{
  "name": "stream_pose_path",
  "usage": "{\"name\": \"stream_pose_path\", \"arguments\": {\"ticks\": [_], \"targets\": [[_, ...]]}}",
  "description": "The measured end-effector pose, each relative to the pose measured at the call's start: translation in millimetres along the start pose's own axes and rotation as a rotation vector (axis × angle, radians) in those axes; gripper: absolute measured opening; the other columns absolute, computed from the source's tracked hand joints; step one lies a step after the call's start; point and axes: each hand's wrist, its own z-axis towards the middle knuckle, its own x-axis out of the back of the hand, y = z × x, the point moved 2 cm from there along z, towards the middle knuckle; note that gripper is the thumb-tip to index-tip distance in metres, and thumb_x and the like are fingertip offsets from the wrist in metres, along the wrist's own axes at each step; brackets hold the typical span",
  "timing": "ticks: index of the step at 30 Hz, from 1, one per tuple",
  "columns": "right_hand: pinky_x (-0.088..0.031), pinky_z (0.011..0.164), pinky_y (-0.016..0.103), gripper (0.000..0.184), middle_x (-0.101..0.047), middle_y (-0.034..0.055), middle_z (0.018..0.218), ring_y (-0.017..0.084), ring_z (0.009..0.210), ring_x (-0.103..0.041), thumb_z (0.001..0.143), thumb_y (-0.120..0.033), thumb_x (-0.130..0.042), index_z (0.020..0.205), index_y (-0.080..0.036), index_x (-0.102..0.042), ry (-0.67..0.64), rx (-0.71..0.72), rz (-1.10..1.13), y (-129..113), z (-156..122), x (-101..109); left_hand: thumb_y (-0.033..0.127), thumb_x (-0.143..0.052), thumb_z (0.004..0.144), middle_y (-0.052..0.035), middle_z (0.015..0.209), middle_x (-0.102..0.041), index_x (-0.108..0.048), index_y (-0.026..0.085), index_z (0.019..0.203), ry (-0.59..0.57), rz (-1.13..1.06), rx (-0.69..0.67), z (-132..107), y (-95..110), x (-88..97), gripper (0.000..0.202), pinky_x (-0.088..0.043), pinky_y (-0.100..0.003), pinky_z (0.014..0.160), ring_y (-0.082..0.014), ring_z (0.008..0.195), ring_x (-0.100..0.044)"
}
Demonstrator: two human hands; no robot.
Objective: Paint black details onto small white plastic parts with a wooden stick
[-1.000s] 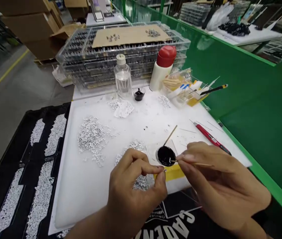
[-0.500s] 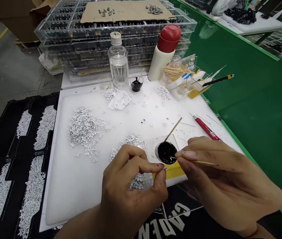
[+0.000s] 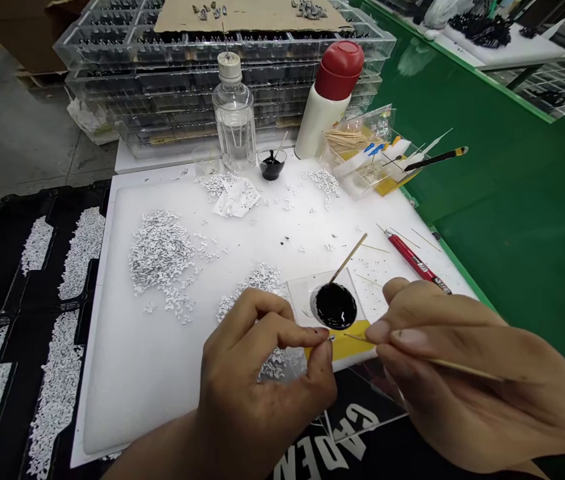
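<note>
Between thumb and forefinger, my left hand (image 3: 267,367) pinches a tiny white part (image 3: 331,338), mostly covered by the fingertips. My right hand (image 3: 472,373) is closed on a thin wooden toothpick (image 3: 357,338), its tip pointing left, a little short of the white part. Just beyond the fingertips stands a small cup of black paint (image 3: 336,307) on a clear plate with a yellow strip (image 3: 352,343). A wooden stick (image 3: 348,259) leans out of that cup. Loose small white parts (image 3: 262,277) lie in a pile behind my left hand.
A larger pile of white parts (image 3: 160,253) lies on the white board (image 3: 142,380). Black trays (image 3: 15,293) of such parts flank it on the left. Behind are a clear bottle (image 3: 235,123), a red-capped flask (image 3: 330,100) and stacked clear trays (image 3: 127,87). A red pen-like tool (image 3: 415,259) lies right.
My right hand has drawn the toothpick tip out of the black paint and moved right and slightly down, towards me. My left hand keeps its pinch almost in place. The view has shifted slightly.
</note>
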Motion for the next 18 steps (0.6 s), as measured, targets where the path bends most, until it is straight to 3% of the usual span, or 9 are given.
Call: {"name": "stream_pose_path", "arguments": {"ticks": [4, 8, 18], "targets": [[-0.059, 0.065, 0.035, 0.04, -0.077, 0.0062, 0.104, 0.013, 0.082, -0.069, 0.085, 0.009, -0.068, 0.119, -0.013, -0.067, -0.069, -0.02, 0.035, -3.3, 5.3, -0.9, 0.0, -0.072, 0.082, -0.0005, 0.079, -0.059, -0.071, 0.009, 0.079, -0.009, -0.005, 0.001, 1.1, -0.4, -0.2, 0.009, -0.053, -0.016, 0.065, -0.0067, 0.072, -0.061], [-0.057, 0.06, 0.036, 0.04, -0.074, 0.0045, 0.1, 0.014, 0.078, -0.066, 0.083, 0.007, -0.073, 0.116, -0.013, -0.068, -0.005, -0.029, -0.023, -3.9, 1.0, -1.2, 0.0, -0.072, 0.082, -0.0007, 0.078, -0.059, -0.072, 0.008, 0.079, -0.019, 0.0, -0.002, 1.3, -0.2, 1.0, 0.008, -0.052, -0.016, 0.064, -0.0062, 0.071, -0.061], [-0.059, 0.07, 0.036, 0.04, -0.071, 0.0019, 0.104, 0.009, 0.079, -0.066, 0.081, 0.011, -0.071, 0.114, -0.012, -0.067, -0.05, -0.024, 0.026, -2.0, 6.2, -3.0, 0.001, -0.073, 0.082, -0.0002, 0.079, -0.059, -0.072, 0.008, 0.079, -0.013, -0.008, 0.013, -1.0, -0.9, 0.7, 0.008, -0.052, -0.016, 0.065, -0.0057, 0.071, -0.06]]}}
